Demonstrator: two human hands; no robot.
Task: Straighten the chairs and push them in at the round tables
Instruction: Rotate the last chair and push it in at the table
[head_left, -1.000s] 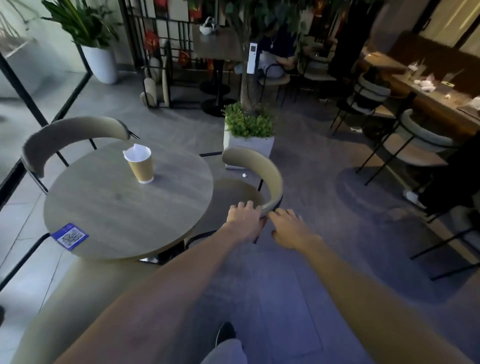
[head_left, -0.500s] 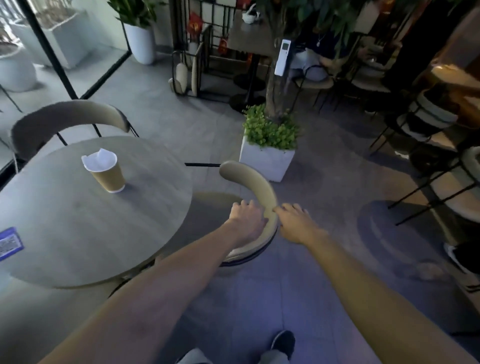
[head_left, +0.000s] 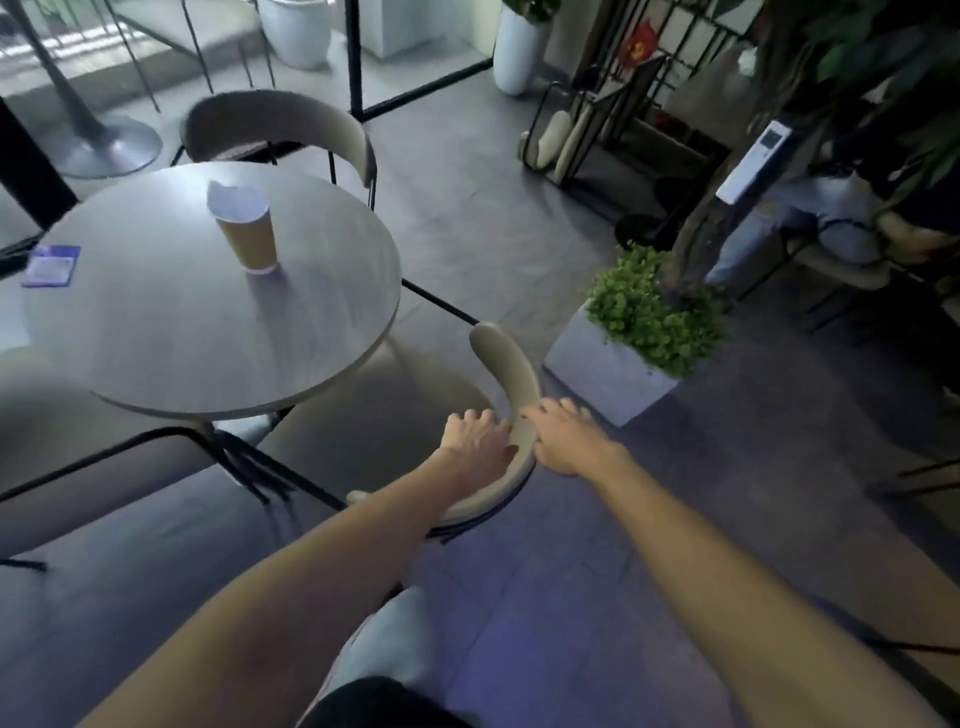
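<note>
The left hand lies on the inner face of the chair backrest, fingers spread and curled over its top edge, gripping it. The right hand presses the outer face of the same backrest, fingers wrapped onto the rim from 3 o'clock. Both hands stay on the curved back as half a second ago, but the chair now sits further under the desk, its seat partly hidden below the round top at 10 o'clock from the hands. The view has swung: the desk has shifted up and right in the frame, and the cup stands upright nearer its middle. A blue card lies at the desk's 9 o'clock edge. A second chair stands at the desk's 12 o'clock side. A planter sits just beside the held chair, at 2 o'clock.
</note>
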